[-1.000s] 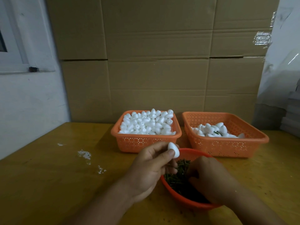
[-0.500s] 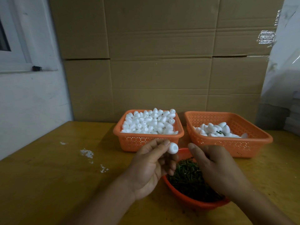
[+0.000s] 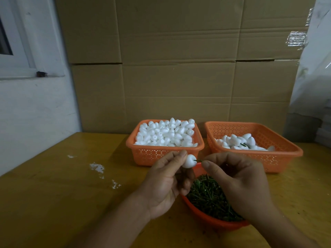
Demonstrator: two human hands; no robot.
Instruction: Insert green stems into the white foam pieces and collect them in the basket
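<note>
Stacked cardboard boxes (image 3: 179, 68) fill the back of the view, behind the yellow wooden desk (image 3: 53, 203); a white wall with a window frame (image 3: 19, 56) stands at the left; pale wrapped material (image 3: 315, 77) leans at the far right. Flecks of white residue (image 3: 97, 168) mark the desk left of centre.

Two orange perforated baskets sit side by side at the back of the desk; the left basket (image 3: 164, 154) is heaped with plain white foam pieces (image 3: 166, 134); the right basket (image 3: 279, 153) holds a much smaller pile of finished foam pieces (image 3: 240, 142), one green stem visible among them. Nearer the person, an orange round bowl (image 3: 213, 221) is filled with loose green stems (image 3: 209, 196); it lies under and between the two hands.

Left hand (image 3: 166, 183): grip closed as a pinch; thumb and fingertips hold one white foam piece (image 3: 189, 161) at its left side, raised above the bowl's far rim and in front of the left basket. Right hand (image 3: 240, 178): grip also pinching; thumb and forefinger tips hold a single green stem (image 3: 198, 160), remaining fingers curled. The stem lies roughly level, its left end meeting the right face of the foam piece; how deep it sits in the foam cannot be told. Foam piece and stem lie directly between the two grips, thumbs close but apart.
</note>
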